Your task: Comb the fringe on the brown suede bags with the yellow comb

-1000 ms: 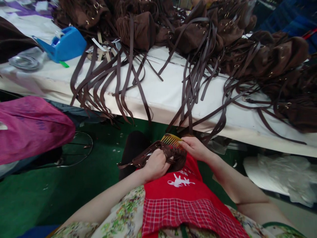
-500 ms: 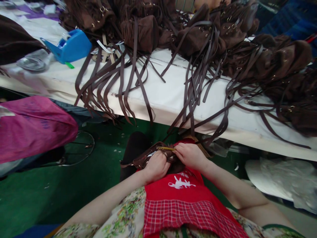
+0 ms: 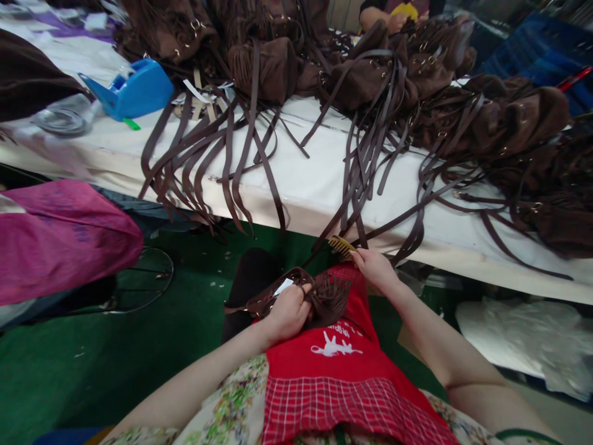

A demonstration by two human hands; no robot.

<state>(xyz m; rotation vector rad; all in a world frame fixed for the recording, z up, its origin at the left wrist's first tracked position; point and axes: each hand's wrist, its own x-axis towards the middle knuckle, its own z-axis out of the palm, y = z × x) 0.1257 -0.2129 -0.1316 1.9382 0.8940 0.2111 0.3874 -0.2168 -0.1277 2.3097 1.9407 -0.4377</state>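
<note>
A brown fringed bag (image 3: 266, 301) lies across my lap, over the red apron (image 3: 333, 364), its fringe spread to the right. My left hand (image 3: 291, 309) is closed on the bag near the top of the fringe, beside a small white tag (image 3: 284, 287). Beyond the fringe, my right hand (image 3: 374, 266) grips the end of a yellow comb (image 3: 341, 245). The comb's teeth are apart from the bag, close to the table's front edge.
On the white table (image 3: 310, 191) are piled brown bags (image 3: 264, 68) with straps hanging over the edge, and a blue tape dispenser (image 3: 143, 89). Pink cloth (image 3: 69, 238) is at left, plastic wrap (image 3: 532, 340) at right. Another person's hand (image 3: 396, 23) shows behind the table.
My right hand has moved forward and right with the comb, off the bag, and the fringe now shows. My left hand has stayed on the bag. Another person's hands have come into clearer view.
</note>
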